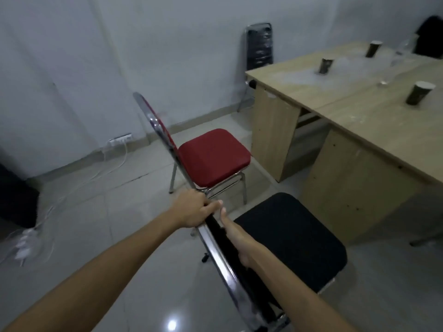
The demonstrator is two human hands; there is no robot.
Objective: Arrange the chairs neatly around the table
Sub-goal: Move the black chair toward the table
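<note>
Power strips [24, 245] and white cables lie on the floor at left, near the wall. Left hand [191, 208] — fingers curled tight over the top corner of the black chair's [294, 238] chrome backrest. Red chair [213, 156] stands just beyond, seat facing the table's [359, 109] near-left corner. Right hand [239, 238] clasps the padded face of the same backrest, thumb extended upward. Black seat sits just beside the table's front panel. Three dark cups [419, 93] stand on the tabletop — another chair [260, 45] waits at its far-left corner.

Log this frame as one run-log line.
left hand: gripping black chair backrest top | right hand: on backrest | red chair: beside table, untouched
</note>
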